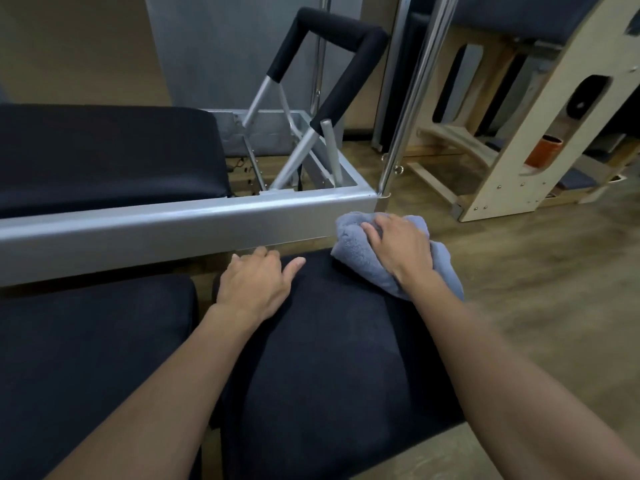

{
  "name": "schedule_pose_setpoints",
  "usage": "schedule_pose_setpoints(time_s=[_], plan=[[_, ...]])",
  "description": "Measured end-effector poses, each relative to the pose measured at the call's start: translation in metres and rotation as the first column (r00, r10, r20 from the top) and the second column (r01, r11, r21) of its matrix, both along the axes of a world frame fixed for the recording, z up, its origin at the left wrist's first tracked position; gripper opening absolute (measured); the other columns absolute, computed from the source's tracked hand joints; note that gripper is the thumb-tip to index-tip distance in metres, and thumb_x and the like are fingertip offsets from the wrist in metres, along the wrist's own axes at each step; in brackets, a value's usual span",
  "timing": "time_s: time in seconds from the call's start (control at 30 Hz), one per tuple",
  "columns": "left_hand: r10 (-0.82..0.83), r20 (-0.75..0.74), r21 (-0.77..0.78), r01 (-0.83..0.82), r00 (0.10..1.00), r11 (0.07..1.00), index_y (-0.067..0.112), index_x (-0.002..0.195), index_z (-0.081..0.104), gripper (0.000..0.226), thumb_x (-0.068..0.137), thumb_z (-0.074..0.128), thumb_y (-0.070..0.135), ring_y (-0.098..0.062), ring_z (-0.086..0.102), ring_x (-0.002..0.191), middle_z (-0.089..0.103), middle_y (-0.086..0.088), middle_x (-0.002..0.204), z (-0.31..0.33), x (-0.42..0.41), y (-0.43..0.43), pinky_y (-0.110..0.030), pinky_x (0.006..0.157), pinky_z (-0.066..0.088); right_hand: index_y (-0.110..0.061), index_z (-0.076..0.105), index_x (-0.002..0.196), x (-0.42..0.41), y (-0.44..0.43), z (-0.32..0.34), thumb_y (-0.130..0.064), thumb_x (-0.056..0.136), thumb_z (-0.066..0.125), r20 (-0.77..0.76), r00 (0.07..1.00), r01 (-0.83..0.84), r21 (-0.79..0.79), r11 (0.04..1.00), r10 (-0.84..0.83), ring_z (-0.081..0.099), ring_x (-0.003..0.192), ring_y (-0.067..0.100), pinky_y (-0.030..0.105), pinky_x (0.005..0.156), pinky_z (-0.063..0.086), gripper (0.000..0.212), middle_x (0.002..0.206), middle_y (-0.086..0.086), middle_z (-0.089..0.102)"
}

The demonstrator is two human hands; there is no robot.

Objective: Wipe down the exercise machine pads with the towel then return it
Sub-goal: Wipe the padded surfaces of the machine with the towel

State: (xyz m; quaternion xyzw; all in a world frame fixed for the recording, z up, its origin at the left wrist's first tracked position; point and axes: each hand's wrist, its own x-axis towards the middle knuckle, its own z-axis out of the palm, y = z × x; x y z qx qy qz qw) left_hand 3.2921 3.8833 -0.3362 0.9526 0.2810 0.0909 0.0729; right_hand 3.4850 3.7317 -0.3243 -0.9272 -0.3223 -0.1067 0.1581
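Towel (360, 252) bunched under right hand (401, 247) grip, far pad (329, 358) corner, left hand (256, 285) flat, empty

the right hand (398, 244) covers the middle of the grey towel (360, 254), and its forearm hides the towel's near edge. the dark pad (329, 358) runs off the bottom edge (both arms cross it). the orange thing (543, 152) in the wooden frame (512, 161), possibly a roller, is half hidden. floor at right is blurred.

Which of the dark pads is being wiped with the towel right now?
The near right pad, under both hands. The right hand presses the grey towel onto its far corner; the other two pads lie untouched to the left.
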Motion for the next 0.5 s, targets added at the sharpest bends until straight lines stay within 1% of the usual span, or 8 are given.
schedule_pose_setpoints(time_s=[0.13, 0.23, 0.3, 0.33, 0.37, 0.43, 0.47, 0.5], plan=[[-0.012, -0.055, -0.071, 0.008, 0.998, 0.997, 0.012, 0.108, 0.063, 0.068, 0.096, 0.018, 0.061, -0.032, 0.057, 0.108, 0.061, -0.010, 0.116, 0.008, 0.000, 0.001, -0.049, 0.106, 0.031, -0.020, 0.061, 0.097, -0.032, -0.034, 0.002, -0.045, 0.098, 0.035, -0.022, 0.999, 0.024, 0.031, 0.999, -0.023, 0.060, 0.094, 0.026, 0.050, 0.085, 0.045, 0.036, 0.104, 0.003, 0.066], [-0.030, -0.062, -0.177, 0.019, 0.998, 0.984, 0.014, 0.105, 0.064, 0.066, 0.096, 0.019, 0.061, -0.030, 0.057, 0.109, 0.062, -0.009, 0.115, 0.016, -0.001, 0.002, -0.050, 0.108, 0.032, -0.023, 0.060, 0.097, -0.064, -0.076, 0.003, -0.042, 0.098, 0.038, -0.006, 0.999, 0.034, 0.059, 0.998, -0.034, 0.061, 0.090, 0.021, 0.045, 0.081, 0.047, 0.029, 0.099, 0.000, 0.066], [-0.026, -0.064, -0.300, 0.005, 0.998, 0.954, 0.015, 0.104, 0.064, 0.063, 0.096, 0.020, 0.059, -0.029, 0.057, 0.108, 0.063, -0.010, 0.115, 0.027, -0.002, 0.005, -0.050, 0.105, 0.036, -0.026, 0.058, 0.092, -0.088, -0.101, 0.001, -0.042, 0.097, 0.041, 0.025, 0.997, 0.073, 0.061, 0.995, -0.075, 0.061, 0.084, 0.018, 0.040, 0.075, 0.048, 0.024, 0.091, -0.005, 0.065], [-0.020, -0.068, -0.315, -0.003, 0.997, 0.949, 0.015, 0.106, 0.064, 0.061, 0.097, 0.022, 0.058, -0.029, 0.056, 0.108, 0.062, -0.010, 0.116, 0.032, -0.004, 0.004, -0.050, 0.103, 0.038, -0.028, 0.057, 0.088, -0.099, -0.111, 0.000, -0.042, 0.096, 0.042, 0.046, 0.994, 0.094, 0.063, 0.994, -0.097, 0.061, 0.081, 0.015, 0.038, 0.072, 0.047, 0.021, 0.086, -0.008, 0.063], [-0.020, -0.061, -0.274, 0.002, 0.998, 0.962, 0.014, 0.109, 0.064, 0.057, 0.098, 0.025, 0.055, -0.029, 0.055, 0.109, 0.060, -0.010, 0.117, 0.037, -0.005, 0.000, -0.049, 0.101, 0.040, -0.030, 0.054, 0.085, -0.109, -0.118, -0.001, -0.042, 0.096, 0.043, 0.063, 0.991, 0.110, 0.065, 0.992, -0.114, 0.060, 0.077, 0.014, 0.036, 0.069, 0.046, 0.020, 0.082, -0.010, 0.061], [-0.020, 0.016, -0.143, 0.022, 1.000, 0.989, 0.016, 0.110, 0.064, 0.049, 0.098, 0.031, 0.050, -0.027, 0.054, 0.107, 0.059, -0.009, 0.115, 0.044, -0.009, -0.022, -0.044, 0.094, 0.045, -0.032, 0.052, 0.084, -0.124, -0.126, -0.003, -0.043, 0.096, 0.043, 0.077, 0.987, 0.139, 0.048, 0.989, -0.142, 0.057, 0.077, 0.011, 0.037, 0.072, 0.043, 0.019, 0.081, -0.013, 0.059], [-0.024, 0.053, -0.149, 0.031, 0.998, 0.988, 0.017, 0.107, 0.065, 0.046, 0.097, 0.034, 0.051, -0.026, 0.057, 0.103, 0.062, -0.008, 0.112, 0.047, -0.010, -0.039, -0.042, 0.090, 0.047, -0.033, 0.053, 0.086, -0.127, -0.127, -0.004, -0.043, 0.097, 0.042, 0.079, 0.984, 0.157, 0.033, 0.987, -0.159, 0.057, 0.081, 0.010, 0.037, 0.075, 0.042, 0.019, 0.084, -0.013, 0.059], [-0.025, 0.051, -0.256, 0.037, 0.998, 0.966, 0.019, 0.103, 0.065, 0.047, 0.095, 0.036, 0.055, -0.027, 0.061, 0.098, 0.064, -0.008, 0.107, 0.049, -0.011, -0.057, -0.040, 0.085, 0.050, -0.033, 0.055, 0.088, -0.129, -0.125, -0.003, -0.043, 0.097, 0.041, 0.074, 0.982, 0.175, 0.022, 0.984, -0.176, 0.056, 0.084, 0.010, 0.038, 0.078, 0.040, 0.020, 0.087, -0.013, 0.059]])
